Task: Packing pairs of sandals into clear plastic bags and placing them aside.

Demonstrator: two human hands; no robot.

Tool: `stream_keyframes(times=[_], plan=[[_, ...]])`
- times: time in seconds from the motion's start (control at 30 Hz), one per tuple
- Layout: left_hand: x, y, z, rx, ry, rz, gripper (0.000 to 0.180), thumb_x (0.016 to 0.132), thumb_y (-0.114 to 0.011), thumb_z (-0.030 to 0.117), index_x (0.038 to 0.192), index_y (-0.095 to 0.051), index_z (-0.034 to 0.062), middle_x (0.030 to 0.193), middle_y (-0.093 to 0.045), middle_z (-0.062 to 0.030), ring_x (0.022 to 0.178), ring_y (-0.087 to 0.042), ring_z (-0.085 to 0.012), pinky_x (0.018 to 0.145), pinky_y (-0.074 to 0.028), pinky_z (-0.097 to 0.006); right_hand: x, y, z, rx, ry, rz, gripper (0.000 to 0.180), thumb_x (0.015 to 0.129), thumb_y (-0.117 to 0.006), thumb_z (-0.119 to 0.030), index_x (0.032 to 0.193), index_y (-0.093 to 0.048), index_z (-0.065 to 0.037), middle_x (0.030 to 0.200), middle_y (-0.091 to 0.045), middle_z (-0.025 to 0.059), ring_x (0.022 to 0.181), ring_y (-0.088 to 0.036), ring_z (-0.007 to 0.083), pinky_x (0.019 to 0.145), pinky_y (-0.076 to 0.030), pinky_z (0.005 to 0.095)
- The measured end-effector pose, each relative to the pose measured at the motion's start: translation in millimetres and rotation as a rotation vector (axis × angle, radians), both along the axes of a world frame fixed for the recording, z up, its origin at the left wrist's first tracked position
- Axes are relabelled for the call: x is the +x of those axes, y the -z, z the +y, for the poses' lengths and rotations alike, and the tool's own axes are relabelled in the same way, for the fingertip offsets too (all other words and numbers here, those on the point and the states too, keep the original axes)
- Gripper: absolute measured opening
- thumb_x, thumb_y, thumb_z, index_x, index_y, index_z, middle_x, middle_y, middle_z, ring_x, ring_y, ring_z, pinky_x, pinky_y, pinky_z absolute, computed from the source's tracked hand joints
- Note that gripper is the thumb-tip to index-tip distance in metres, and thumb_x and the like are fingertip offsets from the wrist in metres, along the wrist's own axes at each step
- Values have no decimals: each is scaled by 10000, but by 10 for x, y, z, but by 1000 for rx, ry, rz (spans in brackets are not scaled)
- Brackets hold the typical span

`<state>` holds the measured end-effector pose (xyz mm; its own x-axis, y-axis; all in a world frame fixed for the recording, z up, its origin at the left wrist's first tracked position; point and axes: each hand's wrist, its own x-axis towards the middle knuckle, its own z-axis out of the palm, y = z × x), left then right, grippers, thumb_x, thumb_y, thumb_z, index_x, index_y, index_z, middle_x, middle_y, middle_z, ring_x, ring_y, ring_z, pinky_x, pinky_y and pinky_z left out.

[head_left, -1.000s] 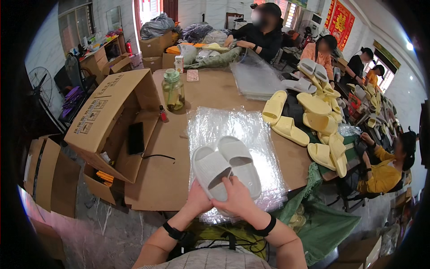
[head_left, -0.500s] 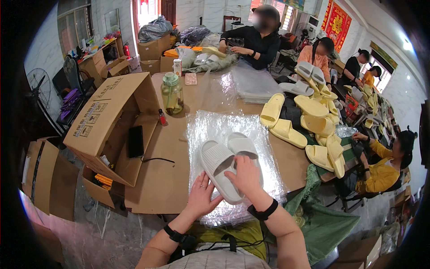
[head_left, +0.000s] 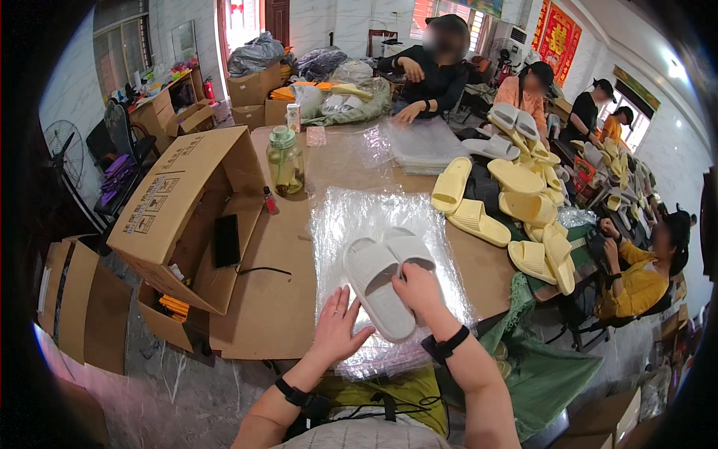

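at the lower middle of the head view, a pair of white slippers lies side by side, soles down, on a stack of clear plastic bags spread over the cardboard-covered table. the right hand rests on the near slipper with fingers curled loosely over its edge, seemingly holding the two together so they stay paired. the left hand lies flat with fingers spread on the plastic just left of the slippers, touching the film and gripping nothing; it looks to be pinning the slick sheet down. toward the left of the frame an open cardboard box lies tipped on its side, its mouth toward the person. above centre stands a glass jar with a green lid. at the right, yellow slippers lie heaped within reach
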<state>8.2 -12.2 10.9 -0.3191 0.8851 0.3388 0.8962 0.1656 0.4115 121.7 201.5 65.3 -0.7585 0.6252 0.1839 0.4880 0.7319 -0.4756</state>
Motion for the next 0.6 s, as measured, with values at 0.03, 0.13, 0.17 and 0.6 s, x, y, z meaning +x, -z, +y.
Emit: stream_keyframes(times=[0.03,0.13,0.17,0.6], plan=[[2,-14,-4,-5,-7,-12,769,890,-644,532,1450,-474,35,1558,-318,-297,1449,-285,-471,1186,-243,-534,70,-28,-40,9,39,0,338,894,-635,-349,914,-606,-12,916,-648,214,858,-642,428,750,-510,523],[13,-17,-6,-5,-5,-14,769,894,-639,533,1459,-470,40,1563,-312,-295,1455,-279,-463,1189,-239,-534,329,22,-5,42,119,5,314,887,-642,-322,907,-606,-11,913,-644,217,853,-638,430,747,-504,530],[14,-14,-8,0,1,-5,768,896,-635,532,1462,-469,41,1564,-312,-293,1457,-278,-461,1190,-238,-533,430,60,31,66,157,9,292,879,-651,-305,906,-608,-18,902,-641,211,842,-640,423,734,-507,530],[10,-78,-17,-34,5,-5,842,813,-662,505,1486,-439,51,1582,-293,-279,1478,-248,-443,1205,-216,-525,914,-284,-287,-52,302,329,283,850,-709,-227,786,-542,-7,754,-574,168,700,-583,392,634,-455,490]])
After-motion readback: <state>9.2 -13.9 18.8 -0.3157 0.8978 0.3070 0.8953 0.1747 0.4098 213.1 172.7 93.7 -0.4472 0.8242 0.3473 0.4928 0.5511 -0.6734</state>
